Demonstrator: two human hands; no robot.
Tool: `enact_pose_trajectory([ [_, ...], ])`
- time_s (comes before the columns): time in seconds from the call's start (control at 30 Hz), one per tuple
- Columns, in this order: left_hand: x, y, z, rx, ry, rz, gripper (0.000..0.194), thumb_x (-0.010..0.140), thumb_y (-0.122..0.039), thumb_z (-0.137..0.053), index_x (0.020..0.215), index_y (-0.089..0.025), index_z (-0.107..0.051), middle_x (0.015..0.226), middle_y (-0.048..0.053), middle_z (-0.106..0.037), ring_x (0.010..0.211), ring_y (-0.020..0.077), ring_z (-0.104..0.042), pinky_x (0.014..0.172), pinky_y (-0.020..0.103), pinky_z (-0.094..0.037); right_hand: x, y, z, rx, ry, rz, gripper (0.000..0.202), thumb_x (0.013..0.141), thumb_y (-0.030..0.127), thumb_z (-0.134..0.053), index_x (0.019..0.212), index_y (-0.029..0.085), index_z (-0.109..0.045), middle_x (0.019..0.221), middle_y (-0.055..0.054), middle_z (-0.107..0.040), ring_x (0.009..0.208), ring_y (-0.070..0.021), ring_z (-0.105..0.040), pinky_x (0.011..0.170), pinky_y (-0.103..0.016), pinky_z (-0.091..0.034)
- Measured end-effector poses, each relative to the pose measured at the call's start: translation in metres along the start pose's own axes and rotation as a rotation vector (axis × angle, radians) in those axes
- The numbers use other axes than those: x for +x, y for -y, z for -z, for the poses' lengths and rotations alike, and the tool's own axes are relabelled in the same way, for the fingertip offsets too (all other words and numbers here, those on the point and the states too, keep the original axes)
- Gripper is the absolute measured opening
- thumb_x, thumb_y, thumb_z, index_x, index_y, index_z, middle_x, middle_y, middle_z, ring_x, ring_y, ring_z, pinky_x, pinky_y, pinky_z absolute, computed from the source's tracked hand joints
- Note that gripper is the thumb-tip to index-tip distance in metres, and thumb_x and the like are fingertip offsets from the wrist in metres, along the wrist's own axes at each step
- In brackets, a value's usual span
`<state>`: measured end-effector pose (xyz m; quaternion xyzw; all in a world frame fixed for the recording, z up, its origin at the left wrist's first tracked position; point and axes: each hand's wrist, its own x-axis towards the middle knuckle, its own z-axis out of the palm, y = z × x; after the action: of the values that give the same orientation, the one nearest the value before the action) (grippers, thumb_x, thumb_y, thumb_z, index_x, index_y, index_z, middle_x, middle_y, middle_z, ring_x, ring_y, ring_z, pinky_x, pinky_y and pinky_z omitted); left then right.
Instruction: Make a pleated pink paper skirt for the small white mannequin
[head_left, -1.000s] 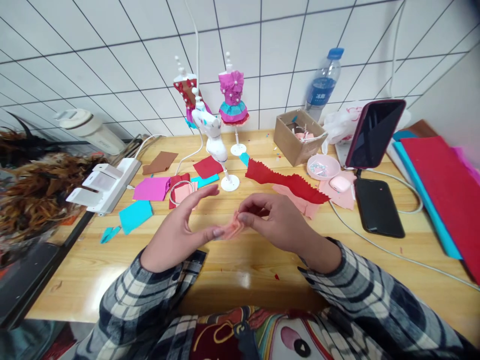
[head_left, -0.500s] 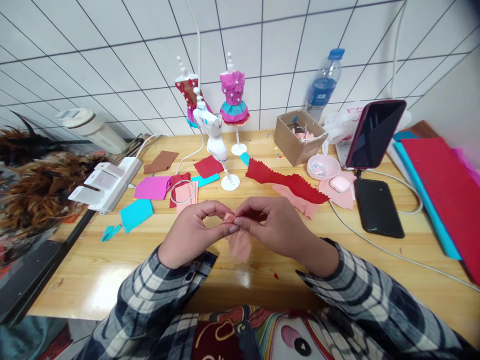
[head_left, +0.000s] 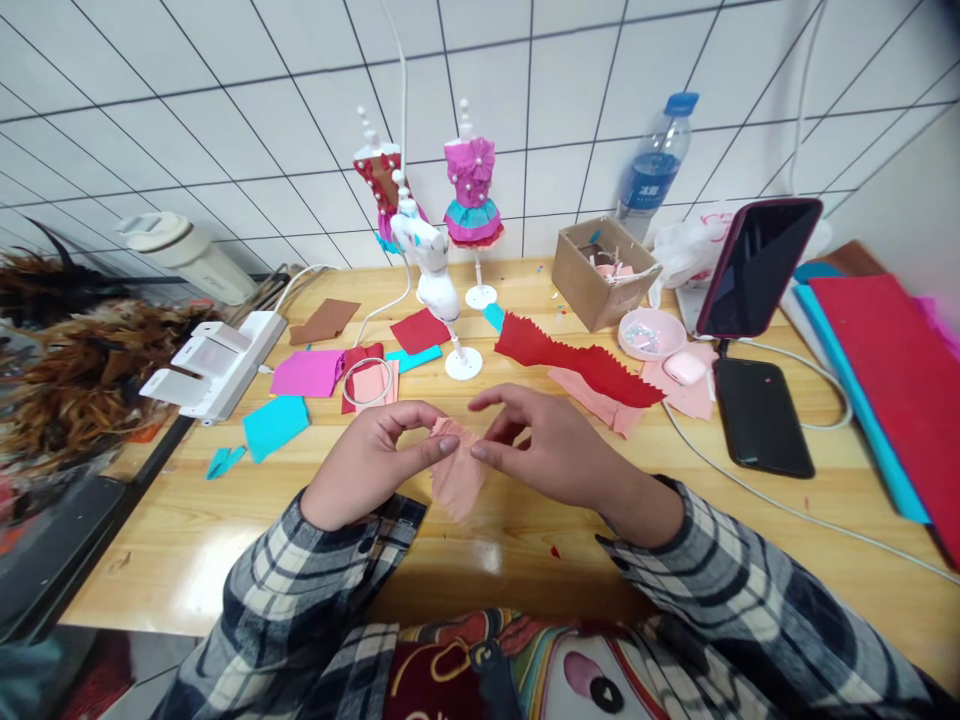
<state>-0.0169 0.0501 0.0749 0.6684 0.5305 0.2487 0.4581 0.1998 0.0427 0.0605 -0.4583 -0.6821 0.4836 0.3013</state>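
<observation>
A gathered piece of pink crepe paper (head_left: 457, 482) hangs in front of me above the wooden table. My left hand (head_left: 382, 455) pinches its top left part between thumb and fingers. My right hand (head_left: 555, 450) is at its right edge, the thumb touching the paper and the index finger raised apart. Beyond my hands stands a bare white mannequin (head_left: 439, 285) on a round base. Behind it are a mannequin in a red and brown top (head_left: 379, 180) and one in a pink and blue dress (head_left: 471, 190).
Coloured paper pieces (head_left: 276, 428) lie at the left, near a white power strip (head_left: 247, 365). A jagged red strip (head_left: 574, 360), cardboard box (head_left: 604, 285), pink dish (head_left: 651, 334), propped phone (head_left: 757, 265) and black phone (head_left: 761, 415) are at the right. A cable (head_left: 780, 517) crosses the table.
My right fingers have opened and lifted off the pinched top of the pink paper. The paper has shifted slightly left with my left hand and looks more spread out.
</observation>
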Motion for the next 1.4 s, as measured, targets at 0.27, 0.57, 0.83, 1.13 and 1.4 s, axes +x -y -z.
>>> enact_pose_trajectory([
  [0.27,0.0,0.0,-0.004,-0.012,0.016,-0.017,0.028,0.079,-0.042,-0.074,0.088,-0.018,-0.065,0.084,0.003,-0.07,0.081,0.0174,-0.064,0.077,0.031,-0.051,0.002,-0.001,0.002,-0.053,-0.011,0.028,0.009,0.083,0.027,-0.068,0.084,0.019,-0.073,0.073,0.001,-0.072,0.065,-0.0112,-0.062,0.059,-0.024,-0.044],
  [0.57,0.0,-0.003,-0.01,0.041,-0.071,-0.079,0.019,0.078,-0.035,-0.075,0.083,-0.018,-0.066,0.079,0.001,-0.071,0.074,0.0155,-0.063,0.071,0.027,-0.05,0.003,0.003,0.001,0.188,-0.007,0.023,0.004,0.083,0.021,-0.07,0.083,0.019,-0.074,0.078,0.001,-0.075,0.069,-0.0114,-0.066,0.063,-0.023,-0.049],
  [0.83,0.0,-0.007,-0.015,0.098,-0.165,-0.075,0.017,0.081,-0.034,-0.072,0.083,-0.018,-0.069,0.08,0.002,-0.072,0.077,0.0166,-0.065,0.075,0.028,-0.051,0.003,0.003,0.0,0.116,-0.041,-0.055,0.002,0.078,0.019,-0.073,0.079,0.018,-0.072,0.069,0.001,-0.072,0.063,-0.0109,-0.063,0.059,-0.023,-0.046],
  [1.13,0.0,-0.011,-0.014,0.046,-0.049,-0.059,0.022,0.077,-0.039,-0.076,0.089,-0.02,-0.073,0.086,0.003,-0.076,0.081,0.0186,-0.069,0.075,0.028,-0.055,0.002,0.007,0.003,0.059,-0.064,-0.043,0.005,0.08,0.023,-0.07,0.079,0.018,-0.072,0.071,0.001,-0.071,0.062,-0.0104,-0.061,0.057,-0.022,-0.044],
  [1.4,-0.001,-0.009,-0.014,0.018,-0.149,-0.024,0.024,0.08,-0.042,-0.072,0.08,-0.018,-0.073,0.079,0.004,-0.076,0.075,0.0186,-0.069,0.073,0.029,-0.056,0.003,0.007,0.003,0.184,-0.011,-0.043,0.004,0.078,0.018,-0.071,0.081,0.018,-0.072,0.076,0.0,-0.074,0.069,-0.0121,-0.066,0.062,-0.023,-0.049],
])
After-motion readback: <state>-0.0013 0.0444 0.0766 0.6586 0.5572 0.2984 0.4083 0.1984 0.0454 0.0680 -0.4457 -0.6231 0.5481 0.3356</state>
